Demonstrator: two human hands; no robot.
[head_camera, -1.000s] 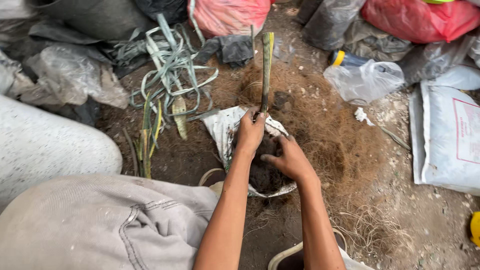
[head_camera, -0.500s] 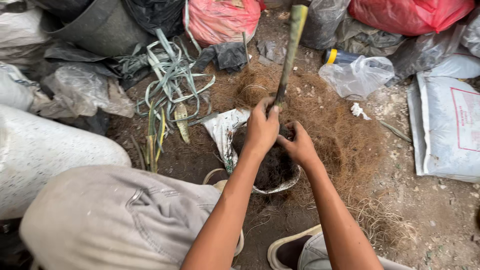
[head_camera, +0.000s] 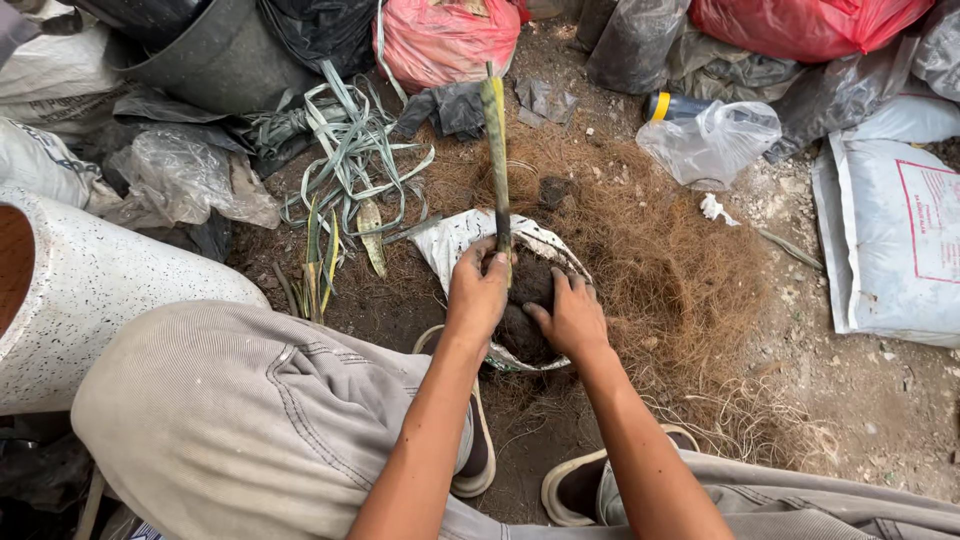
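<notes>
left hand (head_camera: 478, 292) grasping plant stalk (head_camera: 495, 150), right hand (head_camera: 570, 318) fingers flat on soil (head_camera: 530, 285) in bag (head_camera: 455, 240); dirt ground (head_camera: 850, 400), coir (head_camera: 670, 260), sacks.

An upright green plant cutting (head_camera: 495, 150) stands in a soil-filled white planting bag (head_camera: 455, 238).

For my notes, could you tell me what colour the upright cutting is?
The cutting is green with yellowish edges, clearest in the head view.
</notes>
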